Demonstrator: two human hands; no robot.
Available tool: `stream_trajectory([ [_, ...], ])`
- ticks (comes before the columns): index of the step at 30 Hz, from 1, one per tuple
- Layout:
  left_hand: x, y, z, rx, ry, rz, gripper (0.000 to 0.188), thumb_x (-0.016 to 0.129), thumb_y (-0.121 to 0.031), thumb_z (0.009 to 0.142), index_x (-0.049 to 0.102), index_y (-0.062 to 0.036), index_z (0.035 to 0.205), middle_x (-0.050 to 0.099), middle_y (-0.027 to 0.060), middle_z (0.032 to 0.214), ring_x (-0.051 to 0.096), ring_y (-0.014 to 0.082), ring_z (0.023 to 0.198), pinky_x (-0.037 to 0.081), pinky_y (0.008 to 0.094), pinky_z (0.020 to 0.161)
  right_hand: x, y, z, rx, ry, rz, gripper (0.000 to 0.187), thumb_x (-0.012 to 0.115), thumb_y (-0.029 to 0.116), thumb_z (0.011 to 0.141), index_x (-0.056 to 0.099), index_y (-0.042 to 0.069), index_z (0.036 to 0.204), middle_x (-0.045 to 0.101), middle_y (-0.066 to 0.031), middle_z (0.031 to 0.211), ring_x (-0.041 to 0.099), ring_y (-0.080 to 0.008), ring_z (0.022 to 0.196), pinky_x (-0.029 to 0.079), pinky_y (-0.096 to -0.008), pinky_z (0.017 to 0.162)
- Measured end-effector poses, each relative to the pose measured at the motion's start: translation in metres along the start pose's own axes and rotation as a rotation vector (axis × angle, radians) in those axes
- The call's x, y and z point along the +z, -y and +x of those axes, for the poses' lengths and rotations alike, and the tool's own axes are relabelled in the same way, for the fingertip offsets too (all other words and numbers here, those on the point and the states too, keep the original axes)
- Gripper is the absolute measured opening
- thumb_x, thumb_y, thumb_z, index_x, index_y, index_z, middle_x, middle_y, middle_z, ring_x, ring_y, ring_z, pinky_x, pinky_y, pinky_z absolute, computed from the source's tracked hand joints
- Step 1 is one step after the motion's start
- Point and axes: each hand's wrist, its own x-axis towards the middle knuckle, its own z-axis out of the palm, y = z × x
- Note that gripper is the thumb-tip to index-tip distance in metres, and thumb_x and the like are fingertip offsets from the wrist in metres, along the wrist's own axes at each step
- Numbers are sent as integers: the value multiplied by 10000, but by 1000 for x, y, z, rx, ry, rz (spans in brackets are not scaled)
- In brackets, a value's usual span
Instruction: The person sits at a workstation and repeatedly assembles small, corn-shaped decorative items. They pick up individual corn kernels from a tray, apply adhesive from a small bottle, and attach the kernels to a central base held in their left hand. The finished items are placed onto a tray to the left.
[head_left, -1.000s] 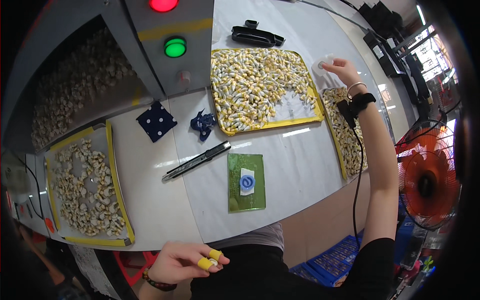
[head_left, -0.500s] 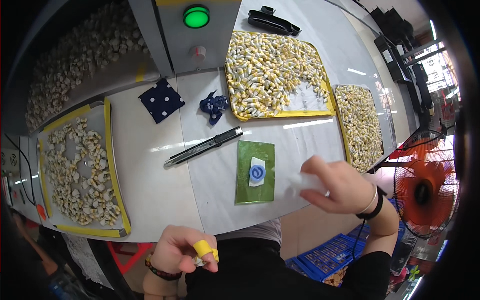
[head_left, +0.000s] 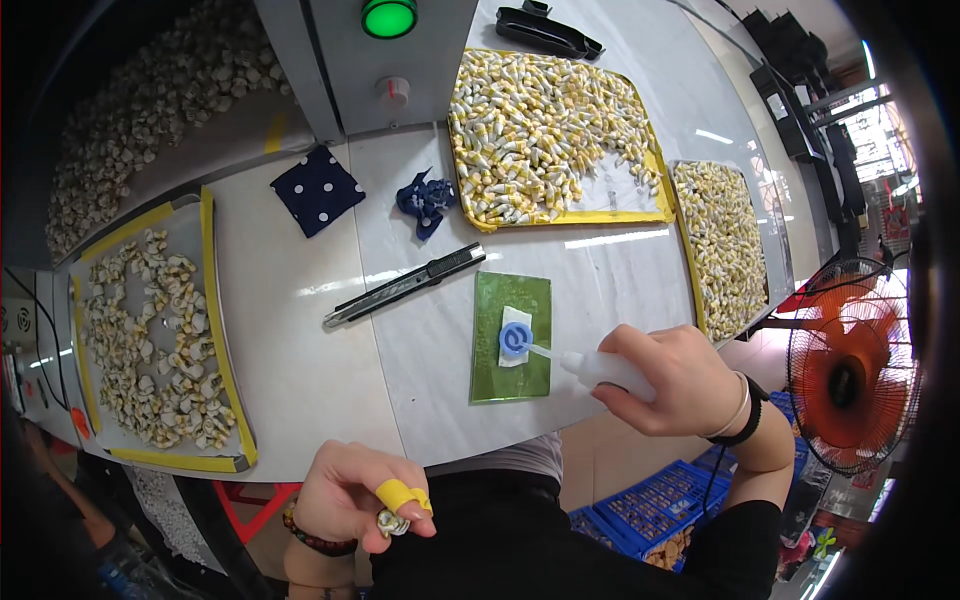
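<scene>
Near the table's front edge, my left hand is closed, pinching a small whitish lumpy piece between thumb and index finger. Yellow tape wraps a finger of this hand. My right hand grips a translucent white squeeze bottle lying nearly level. Its thin nozzle points left and reaches the small round blue cap; whether it touches cannot be told. That cap sits on a white patch on a green glass-like plate.
A utility knife lies left of the plate. Behind it are a dotted dark cloth and a crumpled blue cloth. Yellow-edged trays of small pieces stand at left, at back and at right. An orange fan stands far right.
My right hand has steadied, and the bottle's nozzle now extends left to the blue cap. In my left hand the small piece shows more. The table scene has shifted slightly up in view.
</scene>
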Motion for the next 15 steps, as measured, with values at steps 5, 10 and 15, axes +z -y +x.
stream_trajectory([
  [5,0,-4,1,-28,11,30,402,805,-207,644,653,77,886,652,205,786,613,229,696,465,282,617,-1,1,1,-5,3,1,267,653,217,755,485,47,874,546,-108,529,560,-303,479,415,-376,430],
  [10,-1,-5,1,-30,3,28,399,810,-191,637,651,78,885,651,198,776,621,233,693,470,280,620,-3,4,2,-6,-6,-17,260,651,212,756,485,48,869,543,-104,527,563,-300,484,414,-375,428],
  [15,-1,-5,1,-23,-9,19,399,817,-171,623,650,82,882,651,196,774,628,241,698,478,280,624,-5,6,3,-13,0,-30,256,650,207,754,486,45,866,543,-104,527,563,-300,484,417,-379,430],
])
